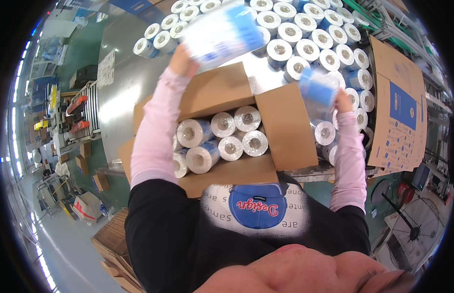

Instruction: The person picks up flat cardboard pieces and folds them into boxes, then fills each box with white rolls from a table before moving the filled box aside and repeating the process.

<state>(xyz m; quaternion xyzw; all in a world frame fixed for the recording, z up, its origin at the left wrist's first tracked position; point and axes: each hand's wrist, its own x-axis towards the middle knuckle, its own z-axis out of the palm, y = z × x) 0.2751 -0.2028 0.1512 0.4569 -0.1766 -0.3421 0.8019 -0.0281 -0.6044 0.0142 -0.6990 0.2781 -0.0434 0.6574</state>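
**Metal table holding rows of white-ended rolls around an open carton**

On the metal table [122, 93], blue-wrapped rolls [289, 32] are standing close together across the far side and down the right. Nearest the person, the open carton [286, 129] is sitting with flaps spread, and packed rolls [230, 124] are filling much of its visible inside. Beyond its far left flap, the left hand [183, 61] is gripping a blue-and-white pack [224, 36] by its near-left end, above the table. The right hand [342, 101] is holding a blue wrapped item [317, 88] beyond the carton's right flap. Both items are blurring, so how tightly the fingers are wrapping cannot be told. A printed cardboard panel [400, 107] is standing at the right.
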